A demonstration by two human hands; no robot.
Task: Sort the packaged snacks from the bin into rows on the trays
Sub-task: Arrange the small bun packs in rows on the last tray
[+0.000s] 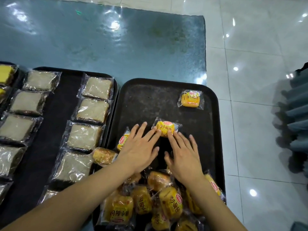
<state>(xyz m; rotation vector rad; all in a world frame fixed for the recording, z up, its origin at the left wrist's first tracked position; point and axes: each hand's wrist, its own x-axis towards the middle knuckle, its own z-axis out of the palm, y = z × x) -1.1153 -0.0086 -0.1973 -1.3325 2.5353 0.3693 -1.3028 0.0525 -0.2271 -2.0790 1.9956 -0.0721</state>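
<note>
Pile (150, 205): yellow bun packets heaped at the near end of the right tray (215, 147).
Left hand (140, 147): flat, fingers spread, holding nothing; fingertips touch the centre bun (165, 128).
Right hand (183, 157): flat, spread, index fingertip on the same bun.
Far bun (190, 98): alone near the far right corner.
Left tray (66, 97): bread packets (92, 110) in rows.

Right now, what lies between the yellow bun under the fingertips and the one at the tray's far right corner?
Nothing: in the head view only bare dark tray separates the touched bun from the corner bun.
</note>
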